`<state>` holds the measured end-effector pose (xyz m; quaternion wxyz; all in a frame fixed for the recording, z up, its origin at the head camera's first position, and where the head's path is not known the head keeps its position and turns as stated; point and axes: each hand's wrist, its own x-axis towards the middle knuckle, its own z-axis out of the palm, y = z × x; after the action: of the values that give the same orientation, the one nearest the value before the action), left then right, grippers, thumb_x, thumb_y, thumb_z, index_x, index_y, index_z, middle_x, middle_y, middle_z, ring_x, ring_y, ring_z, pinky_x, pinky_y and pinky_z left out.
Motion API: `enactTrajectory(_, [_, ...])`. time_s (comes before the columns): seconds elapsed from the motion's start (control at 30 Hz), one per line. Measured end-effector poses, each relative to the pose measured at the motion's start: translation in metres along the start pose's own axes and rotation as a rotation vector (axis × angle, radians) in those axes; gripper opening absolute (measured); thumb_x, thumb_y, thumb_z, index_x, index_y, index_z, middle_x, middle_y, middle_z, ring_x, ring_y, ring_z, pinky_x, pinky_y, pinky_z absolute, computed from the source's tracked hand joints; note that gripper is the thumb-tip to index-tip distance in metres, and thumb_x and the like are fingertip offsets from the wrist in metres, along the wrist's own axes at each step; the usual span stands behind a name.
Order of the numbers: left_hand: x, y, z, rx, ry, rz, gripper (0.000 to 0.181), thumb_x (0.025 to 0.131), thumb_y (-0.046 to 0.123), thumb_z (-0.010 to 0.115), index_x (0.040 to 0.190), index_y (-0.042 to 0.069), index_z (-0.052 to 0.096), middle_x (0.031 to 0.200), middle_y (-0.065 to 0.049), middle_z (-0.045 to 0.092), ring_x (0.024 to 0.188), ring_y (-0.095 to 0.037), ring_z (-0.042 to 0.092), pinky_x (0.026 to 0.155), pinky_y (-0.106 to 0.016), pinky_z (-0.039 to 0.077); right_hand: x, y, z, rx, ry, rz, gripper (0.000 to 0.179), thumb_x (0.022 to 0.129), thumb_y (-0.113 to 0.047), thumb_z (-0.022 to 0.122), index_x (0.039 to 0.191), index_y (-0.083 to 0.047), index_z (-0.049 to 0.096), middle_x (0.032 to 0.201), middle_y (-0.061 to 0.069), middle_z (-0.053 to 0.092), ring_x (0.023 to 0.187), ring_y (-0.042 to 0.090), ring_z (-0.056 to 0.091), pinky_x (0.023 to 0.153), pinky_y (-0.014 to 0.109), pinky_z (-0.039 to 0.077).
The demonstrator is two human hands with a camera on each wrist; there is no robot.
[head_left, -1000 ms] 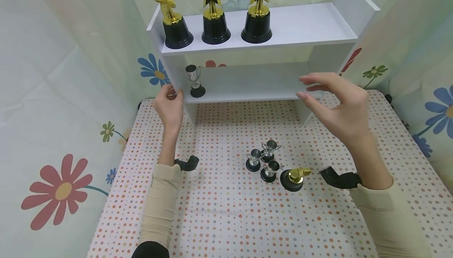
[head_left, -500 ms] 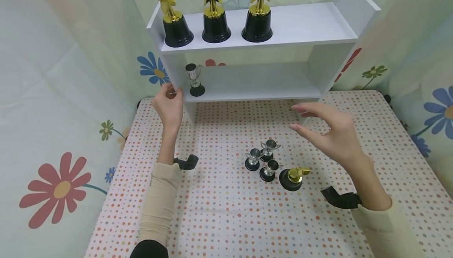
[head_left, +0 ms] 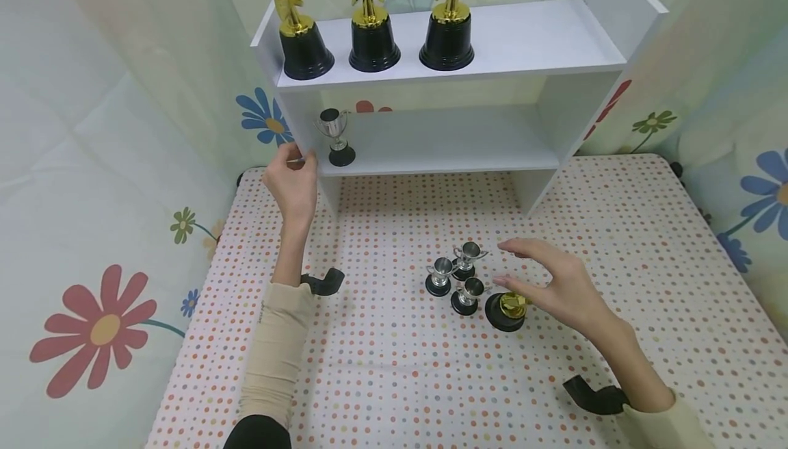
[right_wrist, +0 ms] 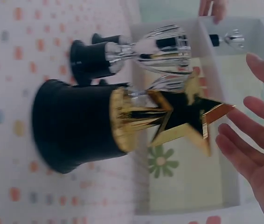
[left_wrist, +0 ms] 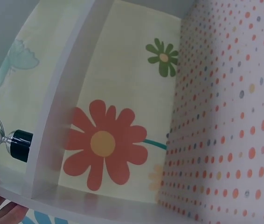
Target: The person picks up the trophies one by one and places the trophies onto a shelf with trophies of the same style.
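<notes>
At centre right I watch the right hand (head_left: 563, 289), fingers parted, empty; a low sweep could topple the star trophy (head_left: 503, 314) into the silver cups (head_left: 471, 289); the left hand (head_left: 293, 187) grips the shelf (head_left: 455, 141)

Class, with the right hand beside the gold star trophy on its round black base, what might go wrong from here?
The right hand might knock the three silver, black-based cups clustered beside the gold star trophy. The left hand grips the side of the white two-tier shelf; a tug could topple the two-handled silver cup standing inside.
</notes>
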<state>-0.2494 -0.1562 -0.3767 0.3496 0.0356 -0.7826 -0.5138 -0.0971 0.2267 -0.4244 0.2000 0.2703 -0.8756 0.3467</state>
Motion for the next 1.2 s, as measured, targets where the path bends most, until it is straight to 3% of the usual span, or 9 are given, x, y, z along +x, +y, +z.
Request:
enactTrajectory(0.23, [-0.001,0.000,0.002,-0.005,0.024,0.029,0.025,0.096,0.006,0.067,0.119,-0.001,0.074,0.099,-0.021,0.075,0.079,-0.029,0.069,0.068,-0.019,0.050,-0.023,0.005,0.007,-0.003,-0.074,0.141,0.073,0.067,-0.009,0.094,0.135,-0.011,0.066,0.132,0.011,0.069,0.125,-0.002,0.055,0.104,0.003,0.033])
enactTrajectory(0.33, [-0.002,0.001,0.002,0.002,0.030,0.033,0.025,0.096,0.006,0.067,0.119,0.000,0.074,0.100,-0.020,0.075,0.077,-0.028,0.068,0.067,-0.019,0.049,-0.030,0.006,0.011,0.014,-0.090,0.215,0.074,0.070,-0.013,0.094,0.137,-0.012,0.064,0.134,0.011,0.068,0.122,0.006,0.061,0.102,0.006,0.040])
enactTrajectory(0.5, [-0.001,0.001,0.003,0.009,0.038,0.045,0.024,0.096,0.006,0.067,0.118,0.001,0.075,0.101,-0.019,0.076,0.077,-0.026,0.070,0.066,-0.016,0.050,-0.045,0.009,0.020,0.098,-0.149,0.393,0.071,0.080,-0.024,0.089,0.144,-0.016,0.059,0.140,0.010,0.065,0.117,0.031,0.067,0.095,0.037,0.057])
enactTrajectory(0.6, [0.000,0.001,0.003,0.014,0.037,0.070,0.024,0.096,0.006,0.066,0.118,0.000,0.075,0.100,-0.019,0.076,0.078,-0.028,0.071,0.066,-0.014,0.051,-0.052,0.010,0.024,0.174,-0.173,0.473,0.071,0.082,-0.026,0.088,0.145,-0.017,0.057,0.142,0.013,0.063,0.119,0.040,0.066,0.094,0.059,0.055])
enactTrajectory(0.7, [0.001,0.002,0.003,0.011,0.031,0.082,0.023,0.097,0.006,0.066,0.117,0.000,0.075,0.100,-0.018,0.077,0.078,-0.028,0.073,0.066,-0.015,0.052,-0.057,0.010,0.027,0.199,-0.180,0.522,0.072,0.081,-0.029,0.089,0.145,-0.017,0.058,0.144,0.014,0.061,0.126,0.044,0.061,0.099,0.068,0.048])
enactTrajectory(0.8, [0.001,0.004,0.003,0.002,0.035,0.064,0.023,0.096,0.006,0.066,0.117,0.002,0.076,0.101,-0.016,0.077,0.079,-0.027,0.073,0.067,-0.017,0.053,-0.063,0.011,0.030,0.169,-0.187,0.529,0.073,0.079,-0.033,0.090,0.143,-0.017,0.059,0.143,0.012,0.063,0.130,0.040,0.057,0.104,0.067,0.044])
enactTrajectory(1.0, [0.001,0.005,0.003,-0.007,0.048,0.050,0.024,0.095,0.005,0.066,0.117,0.004,0.076,0.103,-0.016,0.078,0.080,-0.028,0.072,0.068,-0.020,0.055,-0.070,0.014,0.036,0.108,-0.167,0.492,0.070,0.077,-0.030,0.091,0.139,-0.015,0.062,0.133,0.007,0.070,0.121,0.005,0.060,0.102,0.029,0.052])
enactTrajectory(1.07, [0.001,0.005,0.003,-0.008,0.046,0.053,0.025,0.096,0.005,0.066,0.119,0.004,0.076,0.104,-0.016,0.078,0.081,-0.028,0.072,0.069,-0.021,0.056,-0.071,0.014,0.036,0.110,-0.167,0.498,0.069,0.078,-0.030,0.090,0.138,-0.013,0.062,0.132,0.008,0.070,0.121,0.009,0.062,0.103,0.032,0.053])
enactTrajectory(1.2, [0.000,0.003,0.004,-0.009,0.041,0.057,0.026,0.096,0.005,0.066,0.121,0.005,0.075,0.105,-0.016,0.078,0.083,-0.028,0.073,0.070,-0.020,0.055,-0.074,0.015,0.036,0.090,-0.170,0.512,0.066,0.079,-0.031,0.090,0.136,-0.011,0.064,0.131,0.011,0.071,0.120,0.030,0.065,0.100,0.054,0.052])
